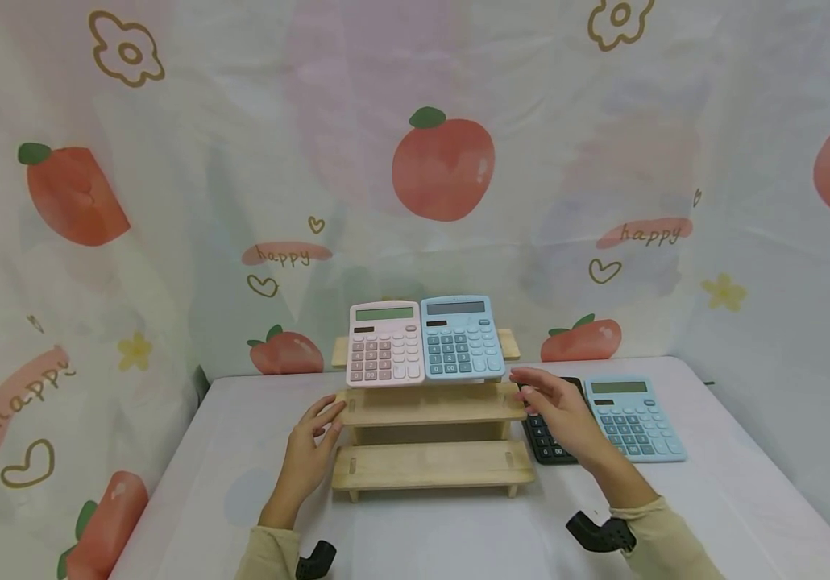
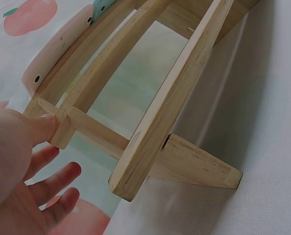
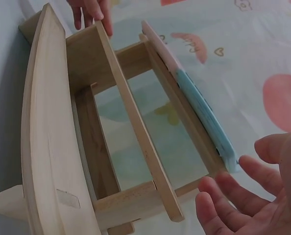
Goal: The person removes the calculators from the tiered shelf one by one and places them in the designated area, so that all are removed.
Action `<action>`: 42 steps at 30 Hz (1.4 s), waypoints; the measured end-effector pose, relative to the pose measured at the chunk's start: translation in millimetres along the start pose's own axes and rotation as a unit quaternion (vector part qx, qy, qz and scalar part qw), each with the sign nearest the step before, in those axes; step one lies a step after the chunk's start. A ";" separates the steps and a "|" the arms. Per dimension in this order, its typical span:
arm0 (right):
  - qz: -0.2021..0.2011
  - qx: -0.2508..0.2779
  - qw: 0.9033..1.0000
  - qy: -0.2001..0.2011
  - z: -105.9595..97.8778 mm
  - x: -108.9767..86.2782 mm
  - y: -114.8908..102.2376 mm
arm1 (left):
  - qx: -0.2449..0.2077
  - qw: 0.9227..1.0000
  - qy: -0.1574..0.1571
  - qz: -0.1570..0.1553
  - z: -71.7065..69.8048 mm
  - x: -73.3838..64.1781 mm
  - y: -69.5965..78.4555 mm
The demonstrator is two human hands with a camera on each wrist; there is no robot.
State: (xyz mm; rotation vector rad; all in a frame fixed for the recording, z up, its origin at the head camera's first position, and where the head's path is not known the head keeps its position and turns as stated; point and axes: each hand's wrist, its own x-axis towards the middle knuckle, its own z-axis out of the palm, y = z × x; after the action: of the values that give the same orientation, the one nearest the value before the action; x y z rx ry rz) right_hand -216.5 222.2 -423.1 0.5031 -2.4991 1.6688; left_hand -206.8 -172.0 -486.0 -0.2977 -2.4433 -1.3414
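A wooden stepped rack (image 1: 429,471) stands on the white table, its tiers rising toward the back. On the top tier, a pink calculator (image 1: 386,342) and a blue calculator (image 1: 462,342) lean side by side. My left hand (image 1: 306,461) is at the left end of the middle board; in the left wrist view its thumb (image 2: 40,128) touches the board's end while the other fingers spread below. By the right end of that board is my right hand (image 1: 563,415), fingers apart and nothing held. The right wrist view shows its fingertips (image 3: 206,188) near the blue calculator's lower corner.
To the right of the rack lie a black calculator (image 1: 547,439), partly hidden by my right hand, and another blue calculator (image 1: 636,423). A patterned cloth (image 1: 458,266) with printed fruit hangs behind the table (image 1: 683,507). A black device (image 1: 599,533) sits at my right wrist.
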 end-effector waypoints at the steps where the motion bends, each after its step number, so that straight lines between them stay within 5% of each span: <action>1: 0.000 0.002 1.000 0.000 0.6 1.0 0.3 | 0.000 1.000 0.000 -0.001 0.0 -0.1 0.0; 42: 0.097 0.129 0.987 -0.007 22.6 36.3 -6.6 | 0.001 1.000 0.004 0.002 0.5 -0.5 -0.2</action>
State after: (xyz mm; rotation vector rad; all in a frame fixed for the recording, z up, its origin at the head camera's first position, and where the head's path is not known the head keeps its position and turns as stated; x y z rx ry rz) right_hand -246.3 191.4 -417.0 0.3000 -2.4197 2.0841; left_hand -206.5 -171.7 -486.6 -0.2967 -2.4361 -1.3359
